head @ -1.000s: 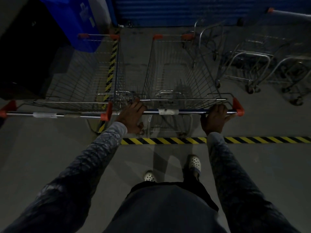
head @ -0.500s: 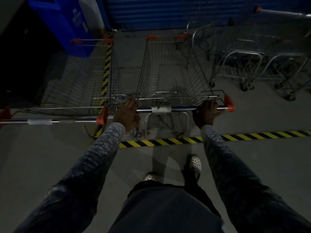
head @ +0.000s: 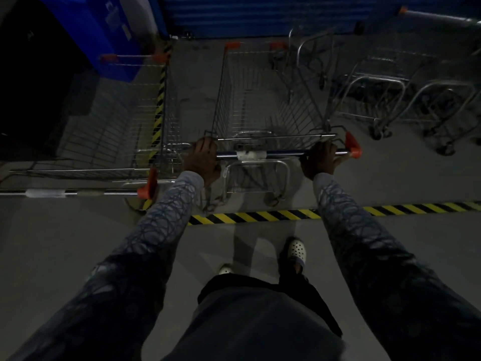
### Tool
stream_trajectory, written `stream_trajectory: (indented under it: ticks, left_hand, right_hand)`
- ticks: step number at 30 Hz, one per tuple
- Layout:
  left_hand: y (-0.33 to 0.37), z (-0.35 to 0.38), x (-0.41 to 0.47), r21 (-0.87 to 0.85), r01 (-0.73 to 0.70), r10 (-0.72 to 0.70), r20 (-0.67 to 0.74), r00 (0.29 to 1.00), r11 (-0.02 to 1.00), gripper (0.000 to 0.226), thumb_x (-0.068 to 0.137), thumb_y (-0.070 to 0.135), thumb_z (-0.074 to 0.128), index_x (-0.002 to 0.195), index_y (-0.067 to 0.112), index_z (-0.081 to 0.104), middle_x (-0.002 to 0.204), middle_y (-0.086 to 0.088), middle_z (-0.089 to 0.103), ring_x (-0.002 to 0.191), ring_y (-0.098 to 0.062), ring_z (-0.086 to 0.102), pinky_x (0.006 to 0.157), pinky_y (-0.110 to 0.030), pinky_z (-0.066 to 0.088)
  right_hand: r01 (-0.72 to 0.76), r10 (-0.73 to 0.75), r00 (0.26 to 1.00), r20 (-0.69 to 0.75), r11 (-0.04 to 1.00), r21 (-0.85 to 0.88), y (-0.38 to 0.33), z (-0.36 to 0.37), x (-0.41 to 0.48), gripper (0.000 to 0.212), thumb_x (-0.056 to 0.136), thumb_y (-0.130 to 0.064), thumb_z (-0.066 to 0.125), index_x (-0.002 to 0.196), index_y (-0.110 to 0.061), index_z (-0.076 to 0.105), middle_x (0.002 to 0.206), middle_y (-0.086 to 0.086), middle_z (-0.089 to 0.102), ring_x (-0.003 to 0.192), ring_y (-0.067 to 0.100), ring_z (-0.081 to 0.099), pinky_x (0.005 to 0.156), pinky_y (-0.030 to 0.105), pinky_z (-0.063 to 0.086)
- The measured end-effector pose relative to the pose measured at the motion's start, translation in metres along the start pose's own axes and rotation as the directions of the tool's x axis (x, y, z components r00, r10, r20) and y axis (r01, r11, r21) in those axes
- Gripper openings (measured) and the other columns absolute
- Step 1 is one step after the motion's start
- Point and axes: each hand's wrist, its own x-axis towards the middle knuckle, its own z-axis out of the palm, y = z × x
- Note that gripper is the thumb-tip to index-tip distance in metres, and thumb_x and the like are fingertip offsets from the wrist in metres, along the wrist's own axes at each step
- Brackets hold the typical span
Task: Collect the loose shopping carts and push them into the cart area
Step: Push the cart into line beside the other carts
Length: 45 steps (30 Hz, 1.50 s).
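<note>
Just beyond the striped floor tape (head: 260,216), inside the marked cart area, dim light.

- Pushed cart (head: 225,100) stood with its rear wheels past the tape, nose toward the blue shutter (head: 260,14) at the far wall.
- Left hand (head: 201,160) was wrapped over the left end of the handle bar (head: 281,153), fingers curled down the far side.
- Right hand (head: 321,160) was clamped round the right end, just inside the red end cap (head: 352,147). Both arms were stretched out forward.
- Parked cart (head: 112,142) sat just beside on the left, a narrow gap between the baskets. Its handle lay nearer than the pushed cart's.
- More carts (head: 390,100) stood far right, apart from the pushed one. Whether they were nested could not be made out.
- Blue bin (head: 112,35) stood far left, behind the parked cart.

Step in hand, as judged: the parking push, cart being driven into its slot.

Next move, as judged:
- Only a short straight shove looked to be left before the shutter.
- It called for even pressure from both hands so the nose would not swing.
- Left knuckles sat close to the parked cart's corner, so a drift left risked a pinch.
- Then ease off, let go, and turn back for other loose carts.
</note>
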Motion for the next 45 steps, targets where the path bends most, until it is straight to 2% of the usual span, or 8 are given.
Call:
stream_trajectory:
  ticks: [3, 9, 14, 26, 30, 35, 40, 45]
  left_hand:
    - [0.003, -0.003, 0.015, -0.010, 0.039, -0.039, -0.002, 0.999, 0.999, 0.073, 0.082, 0.031, 0.064, 0.142, -0.004, 0.043, 0.144, -0.024, 0.042, 0.131, -0.041, 0.040, 0.105, -0.049, 0.034]
    - [0.003, -0.012, 0.041, -0.022, 0.076, -0.076, -0.017, 0.997, 0.997, 0.075, 0.081, 0.031, 0.068, 0.143, -0.002, 0.043, 0.144, -0.021, 0.044, 0.130, -0.039, 0.043, 0.105, -0.048, 0.032]
    - [0.009, -0.011, 0.058, -0.011, 0.075, -0.075, -0.015, 0.997, 0.997, 0.080, 0.071, 0.026, 0.071, 0.141, -0.002, 0.046, 0.143, -0.021, 0.047, 0.127, -0.039, 0.046, 0.104, -0.048, 0.035]
    - [0.006, -0.014, 0.131, -0.045, 0.110, -0.110, 0.000, 0.994, 0.993, 0.080, 0.074, 0.025, 0.068, 0.144, -0.002, 0.040, 0.148, -0.023, 0.039, 0.130, -0.041, 0.040, 0.108, -0.049, 0.031]
    - [0.014, -0.018, 0.186, -0.055, 0.158, -0.159, -0.012, 0.987, 0.986, 0.084, 0.071, 0.023, 0.071, 0.144, -0.004, 0.039, 0.149, -0.025, 0.035, 0.130, -0.044, 0.038, 0.107, -0.050, 0.032]
    - [0.018, -0.023, 0.278, -0.073, 0.246, -0.246, 0.006, 0.969, 0.966, 0.093, 0.059, 0.024, 0.080, 0.138, -0.007, 0.044, 0.143, -0.030, 0.040, 0.124, -0.047, 0.042, 0.102, -0.052, 0.039]
    - [0.026, -0.034, 0.377, -0.096, 0.285, -0.289, -0.033, 0.957, 0.954, 0.094, 0.062, 0.031, 0.083, 0.139, -0.004, 0.043, 0.143, -0.025, 0.039, 0.125, -0.043, 0.039, 0.101, -0.049, 0.040]
    - [0.040, -0.044, 0.439, -0.105, 0.253, -0.253, 0.010, 0.967, 0.962, 0.094, 0.072, 0.032, 0.079, 0.150, 0.004, 0.035, 0.150, -0.020, 0.034, 0.134, -0.039, 0.033, 0.107, -0.046, 0.035]
  right_hand:
    - [0.015, -0.011, 0.997, 0.081, 0.998, -0.053, 0.004, 0.004, 0.019, 0.058, 0.087, -0.051, 0.052, 0.120, -0.004, 0.057, 0.131, 0.020, 0.046, 0.130, 0.037, 0.036, 0.112, 0.070, 0.021]
    - [0.002, 0.005, 0.993, 0.119, 0.998, -0.055, -0.001, 0.008, 0.044, 0.071, 0.081, -0.058, 0.043, 0.125, -0.003, 0.055, 0.138, 0.023, 0.043, 0.134, 0.039, 0.032, 0.113, 0.071, 0.016]
    - [-0.035, 0.037, 0.998, 0.050, 0.998, -0.044, -0.002, -0.004, 0.055, 0.053, 0.091, -0.040, 0.061, 0.129, -0.004, 0.052, 0.140, 0.018, 0.041, 0.136, 0.035, 0.033, 0.113, 0.075, 0.007]
    - [0.025, -0.023, 0.999, 0.043, 0.998, -0.053, -0.017, 0.000, 0.157, 0.054, 0.089, -0.038, 0.059, 0.130, -0.003, 0.052, 0.140, 0.024, 0.042, 0.139, 0.041, 0.030, 0.110, 0.078, 0.006]
    - [0.131, -0.129, 0.991, 0.032, 0.990, -0.051, -0.021, -0.007, 0.224, 0.060, 0.087, -0.045, 0.049, 0.128, -0.001, 0.051, 0.140, 0.027, 0.044, 0.137, 0.041, 0.032, 0.111, 0.075, 0.012]
    - [0.251, -0.248, 0.968, 0.043, 0.965, -0.082, -0.032, -0.022, 0.316, 0.070, 0.095, -0.044, 0.055, 0.148, -0.002, 0.037, 0.151, 0.021, 0.039, 0.143, 0.035, 0.030, 0.114, 0.070, 0.004]
    - [0.379, -0.381, 0.925, -0.001, 0.922, -0.080, -0.024, -0.026, 0.421, 0.062, 0.094, -0.046, 0.060, 0.141, -0.006, 0.051, 0.145, 0.016, 0.051, 0.143, 0.035, 0.035, 0.119, 0.066, 0.002]
    - [0.307, -0.301, 0.951, 0.065, 0.945, -0.113, -0.011, -0.038, 0.461, 0.066, 0.099, -0.046, 0.051, 0.149, -0.005, 0.041, 0.153, 0.016, 0.041, 0.148, 0.034, 0.025, 0.116, 0.062, -0.006]
